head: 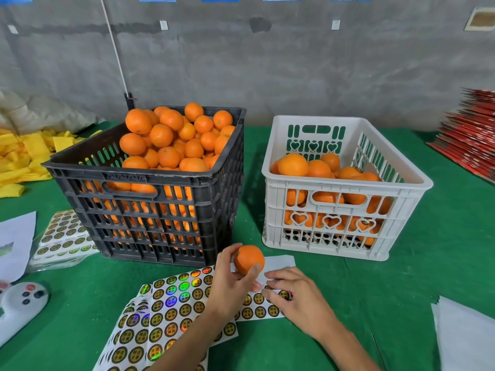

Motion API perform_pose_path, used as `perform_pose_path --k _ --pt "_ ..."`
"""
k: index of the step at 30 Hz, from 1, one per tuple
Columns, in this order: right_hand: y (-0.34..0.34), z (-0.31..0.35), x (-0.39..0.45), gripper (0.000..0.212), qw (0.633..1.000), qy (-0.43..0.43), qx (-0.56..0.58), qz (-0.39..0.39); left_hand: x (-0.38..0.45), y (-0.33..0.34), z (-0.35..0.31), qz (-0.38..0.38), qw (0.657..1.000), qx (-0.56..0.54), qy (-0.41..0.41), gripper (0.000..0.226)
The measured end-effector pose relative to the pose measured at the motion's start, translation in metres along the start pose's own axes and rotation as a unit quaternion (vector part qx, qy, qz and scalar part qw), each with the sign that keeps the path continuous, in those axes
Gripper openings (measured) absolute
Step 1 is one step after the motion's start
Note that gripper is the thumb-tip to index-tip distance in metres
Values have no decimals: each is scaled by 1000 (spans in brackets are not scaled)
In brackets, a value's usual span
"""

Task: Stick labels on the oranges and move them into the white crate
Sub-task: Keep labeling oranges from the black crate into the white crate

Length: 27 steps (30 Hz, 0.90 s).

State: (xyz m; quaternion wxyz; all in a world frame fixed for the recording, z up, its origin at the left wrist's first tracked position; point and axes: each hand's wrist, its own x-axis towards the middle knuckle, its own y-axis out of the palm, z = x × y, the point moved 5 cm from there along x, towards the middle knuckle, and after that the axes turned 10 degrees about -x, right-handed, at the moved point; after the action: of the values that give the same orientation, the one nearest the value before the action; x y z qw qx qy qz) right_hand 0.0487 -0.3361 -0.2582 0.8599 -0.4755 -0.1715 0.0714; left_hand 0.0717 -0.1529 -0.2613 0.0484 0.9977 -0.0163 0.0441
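My left hand [232,279] grips one orange [248,258] just above the label sheets [171,303], in front of the black crate [150,188], which is heaped with oranges [171,137]. My right hand [292,293] lies on the sheet to the right of the orange, fingertips pinching at a round gold label [284,294]. The white crate [345,188] stands to the right, partly filled with oranges [318,167].
More label sheets in plastic [64,236] lie at the left beside white paper [16,245] and a white controller [21,301]. Yellow foam nets [24,153] are piled at far left, red cartons [471,135] at far right, and white paper [466,333] at the lower right.
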Motion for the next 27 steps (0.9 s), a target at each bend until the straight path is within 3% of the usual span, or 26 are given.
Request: perform_pose_path --k 6,27 --pt "1 -1 2 23 997 42 59 -4 2 0 3 0 1000 -8 -7 58" --pt "-6 3 3 13 994 69 79 -4 1 1 -1 0 1000 -7 -13 54"
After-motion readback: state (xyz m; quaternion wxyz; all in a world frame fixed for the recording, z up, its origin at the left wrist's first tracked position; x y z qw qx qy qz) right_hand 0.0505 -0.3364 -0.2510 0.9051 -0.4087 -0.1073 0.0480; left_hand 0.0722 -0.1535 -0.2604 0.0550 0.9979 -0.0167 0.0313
